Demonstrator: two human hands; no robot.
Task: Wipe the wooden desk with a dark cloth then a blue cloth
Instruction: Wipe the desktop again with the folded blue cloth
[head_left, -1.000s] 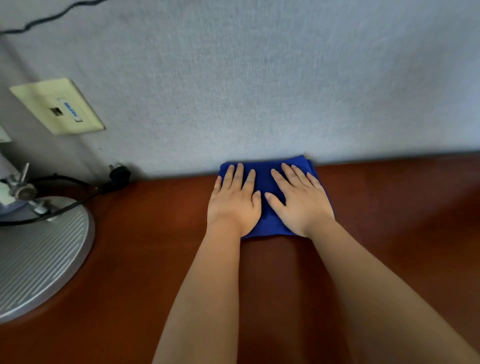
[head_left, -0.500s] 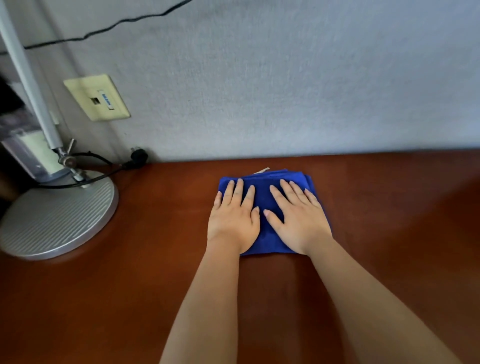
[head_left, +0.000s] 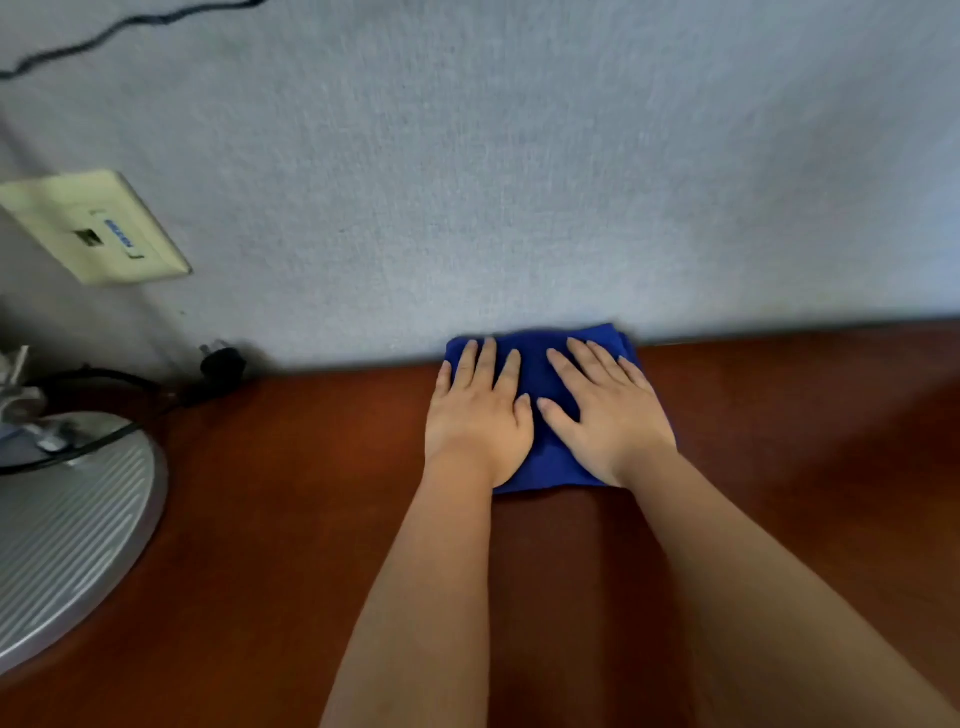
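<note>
A folded blue cloth (head_left: 548, 457) lies on the reddish-brown wooden desk (head_left: 291, 519), its far edge against the grey wall (head_left: 519, 182). My left hand (head_left: 478, 421) presses flat on the cloth's left half, fingers spread and pointing at the wall. My right hand (head_left: 605, 415) presses flat on the right half in the same way. The two hands cover most of the cloth. No dark cloth is in view.
A round ribbed silver lamp base (head_left: 67, 525) stands on the desk at the left, with a black cable across it. A black plug (head_left: 223, 361) rests where desk meets wall. A cream wall plate (head_left: 98, 228) is above it.
Half a second ago the cloth sat a little back from the wall; both hands have slid it forward until it touches the wall. The view has tilted down and closer.
</note>
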